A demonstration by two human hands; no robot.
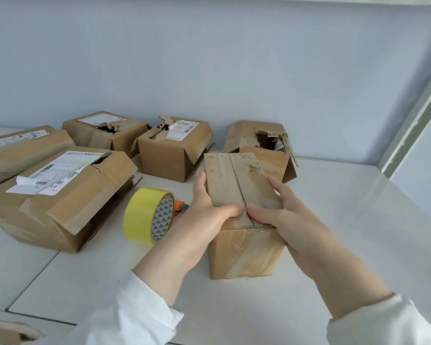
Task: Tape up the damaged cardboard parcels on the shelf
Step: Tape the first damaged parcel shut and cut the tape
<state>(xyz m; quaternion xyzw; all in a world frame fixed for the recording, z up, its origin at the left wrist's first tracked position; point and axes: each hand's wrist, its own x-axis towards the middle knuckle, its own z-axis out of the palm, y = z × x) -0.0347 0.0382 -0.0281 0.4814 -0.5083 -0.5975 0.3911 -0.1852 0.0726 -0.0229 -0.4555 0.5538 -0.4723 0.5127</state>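
Holding parcel (244, 252); nearby label (54, 171): "44", "72".

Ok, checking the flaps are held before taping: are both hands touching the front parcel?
Touching. The head view shows the left hand and right hand gripping the front parcel at its sides, thumbs pressing its top flaps.

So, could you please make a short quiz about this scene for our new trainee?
1. Choose one: the front box is held by A) one hand B) both hands C) no hand.
2. Fill in: the yellow tape roll stands to the ___ of that box.
3. True or false: the tape roll lies flat.
Key: 1 B, the left hand and the right hand both grip it. 2 left. 3 false, it stands on its edge.
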